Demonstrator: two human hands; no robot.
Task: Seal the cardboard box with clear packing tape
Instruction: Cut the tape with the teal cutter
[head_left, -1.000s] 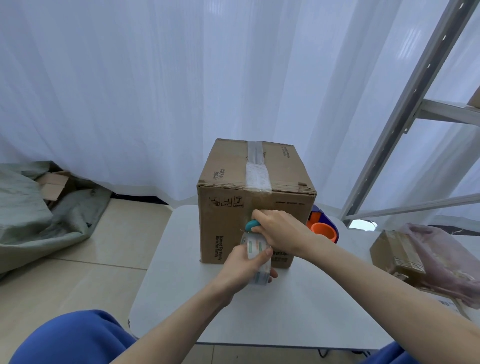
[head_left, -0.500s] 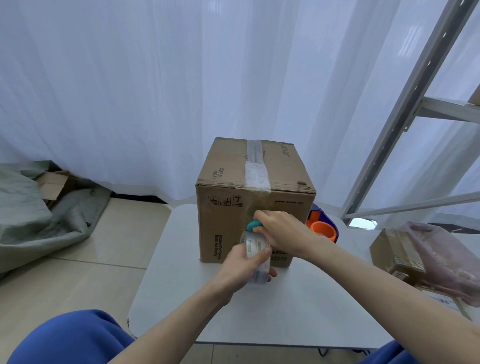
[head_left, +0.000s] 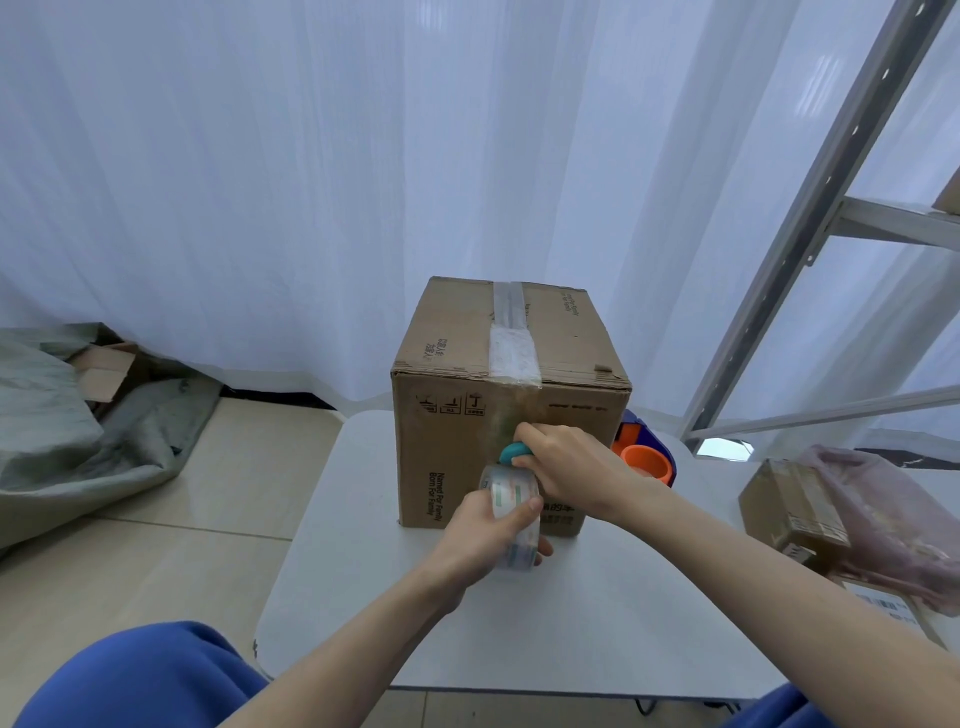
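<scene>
A closed cardboard box (head_left: 452, 457) stands on a small white table (head_left: 597, 623). Clear tape (head_left: 511, 343) runs along its top seam and over the near edge, down the front face. My left hand (head_left: 483, 535) grips a roll of clear packing tape (head_left: 511, 493) in front of the box's lower front. My right hand (head_left: 566, 462) is closed around a small teal tool (head_left: 511, 451), pressed against the box front just above the roll.
An orange and blue tape dispenser (head_left: 644, 460) sits right of the box. A smaller cardboard box (head_left: 795, 509) and a pink bag (head_left: 893, 519) lie at the table's right. A metal shelf frame (head_left: 810, 218) rises on the right. Grey fabric (head_left: 78, 431) lies on the floor left.
Almost nothing has changed. Both hands stay at the box front, with the roll and the teal tool in nearly the same place.
</scene>
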